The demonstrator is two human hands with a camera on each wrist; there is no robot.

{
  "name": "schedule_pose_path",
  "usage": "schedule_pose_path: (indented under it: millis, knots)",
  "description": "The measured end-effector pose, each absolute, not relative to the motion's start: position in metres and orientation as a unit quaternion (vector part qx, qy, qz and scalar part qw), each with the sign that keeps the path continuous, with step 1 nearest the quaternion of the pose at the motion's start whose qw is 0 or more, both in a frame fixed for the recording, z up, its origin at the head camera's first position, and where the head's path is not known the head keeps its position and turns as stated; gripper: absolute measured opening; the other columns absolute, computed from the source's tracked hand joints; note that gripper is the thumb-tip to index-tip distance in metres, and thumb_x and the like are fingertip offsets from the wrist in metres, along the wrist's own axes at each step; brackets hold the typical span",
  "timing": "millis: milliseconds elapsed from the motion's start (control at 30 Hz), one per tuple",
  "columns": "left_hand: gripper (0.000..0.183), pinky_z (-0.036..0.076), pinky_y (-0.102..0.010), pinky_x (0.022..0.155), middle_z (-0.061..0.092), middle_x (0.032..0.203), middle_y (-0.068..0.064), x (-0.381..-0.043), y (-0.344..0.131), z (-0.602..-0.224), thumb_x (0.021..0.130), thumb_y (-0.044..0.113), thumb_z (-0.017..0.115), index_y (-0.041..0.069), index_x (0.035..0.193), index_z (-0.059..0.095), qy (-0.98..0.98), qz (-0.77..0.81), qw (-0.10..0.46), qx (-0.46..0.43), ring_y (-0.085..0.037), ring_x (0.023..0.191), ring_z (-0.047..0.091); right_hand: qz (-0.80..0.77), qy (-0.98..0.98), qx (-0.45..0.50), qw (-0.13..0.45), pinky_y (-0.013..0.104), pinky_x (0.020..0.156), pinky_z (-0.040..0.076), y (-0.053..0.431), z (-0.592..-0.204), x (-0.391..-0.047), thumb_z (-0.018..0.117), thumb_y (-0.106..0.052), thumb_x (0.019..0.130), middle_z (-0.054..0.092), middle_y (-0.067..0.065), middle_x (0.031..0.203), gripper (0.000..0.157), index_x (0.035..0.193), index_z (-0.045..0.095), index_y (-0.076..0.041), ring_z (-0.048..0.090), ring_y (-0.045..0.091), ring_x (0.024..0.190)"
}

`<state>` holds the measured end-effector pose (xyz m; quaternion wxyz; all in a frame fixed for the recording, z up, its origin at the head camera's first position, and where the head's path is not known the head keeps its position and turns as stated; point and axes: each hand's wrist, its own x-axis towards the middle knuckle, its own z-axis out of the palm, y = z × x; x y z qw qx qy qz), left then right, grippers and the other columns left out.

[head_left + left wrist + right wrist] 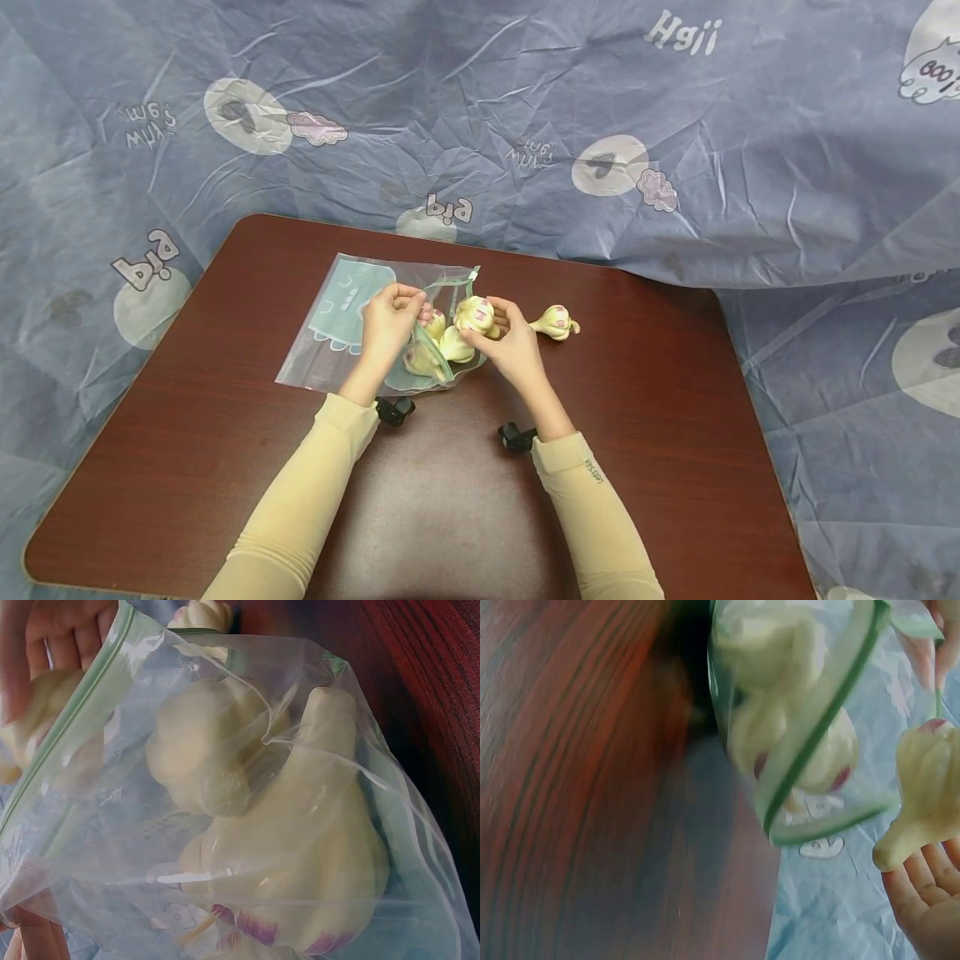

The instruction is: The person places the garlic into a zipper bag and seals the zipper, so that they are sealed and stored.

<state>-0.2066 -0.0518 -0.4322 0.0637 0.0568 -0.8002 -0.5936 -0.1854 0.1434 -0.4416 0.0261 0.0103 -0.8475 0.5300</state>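
My left hand (390,323) pinches the rim of a clear zip bag (347,293) with a green seal strip, keeping its mouth raised. Inside the bag lie several garlic bulbs (454,345), which show large through the plastic in the left wrist view. Another garlic bulb (475,315) is in my right hand (519,343), right at the bag's mouth. The right wrist view has this bulb's stem end over the fingers (922,885). One more garlic bulb (556,322) rests on the table just right of the right hand.
The brown wooden table (645,467) has rounded corners. Behind it and at both sides hangs a grey-blue printed cloth (465,100). Black wrist cameras (516,437) sit near both cuffs.
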Motion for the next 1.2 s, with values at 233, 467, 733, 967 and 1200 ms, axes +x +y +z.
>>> schedule_pose_path:
  millis: [233,467,733,967,1200]
  knots:
    - [0.019,0.048,-0.019,0.065,0.077,0.091,-0.014,-0.206,-0.052,-0.433,0.094,0.021,0.066,0.004,0.103,0.069,-0.806,-0.585,0.067,0.057,-0.026,0.079,0.074,0.519,-0.854,0.026,0.025,0.044,0.101,0.049,0.125,-0.445,-0.190,0.085,-0.030,0.077,0.064,0.015,0.128,0.070,0.137,0.053,-0.012,0.061,0.030,0.121]
    - [0.020,0.046,-0.021,0.064,0.076,0.093,-0.015,-0.206,-0.054,-0.432,0.094,0.021,0.066,0.004,0.103,0.069,-0.810,-0.579,0.069,0.057,-0.029,0.087,0.073,0.514,-0.857,0.024,0.023,0.046,0.099,0.050,0.116,-0.449,-0.195,0.086,-0.033,0.076,0.065,0.013,0.129,0.072,0.137,0.054,-0.012,0.062,0.028,0.119]
    - [0.021,0.051,-0.028,0.074,0.077,0.094,-0.014,-0.205,-0.054,-0.429,0.094,0.023,0.066,0.005,0.104,0.069,-0.814,-0.573,0.066,0.059,-0.028,0.090,0.073,0.458,-0.887,0.034,0.036,0.041,0.099,0.049,0.110,-0.459,-0.202,0.086,-0.031,0.076,0.062,0.012,0.133,0.073,0.138,0.055,-0.008,0.061,0.026,0.120]
    - [0.021,0.048,-0.024,0.070,0.076,0.092,-0.015,-0.205,-0.053,-0.428,0.094,0.023,0.066,0.004,0.102,0.069,-0.808,-0.582,0.069,0.057,-0.027,0.086,0.072,0.390,-0.918,0.055,0.048,0.047,0.097,0.049,0.103,-0.461,-0.203,0.084,-0.033,0.078,0.061,0.016,0.131,0.073,0.138,0.054,-0.006,0.060,0.033,0.118]
    - [0.021,0.046,-0.022,0.064,0.077,0.093,-0.013,-0.205,-0.052,-0.428,0.095,0.024,0.065,0.006,0.104,0.069,-0.814,-0.575,0.068,0.050,-0.026,0.082,0.071,0.347,-0.934,0.079,0.026,0.044,0.096,0.050,0.094,-0.463,-0.206,0.077,-0.030,0.086,0.061,0.015,0.133,0.066,0.141,0.052,-0.003,0.061,0.031,0.117]
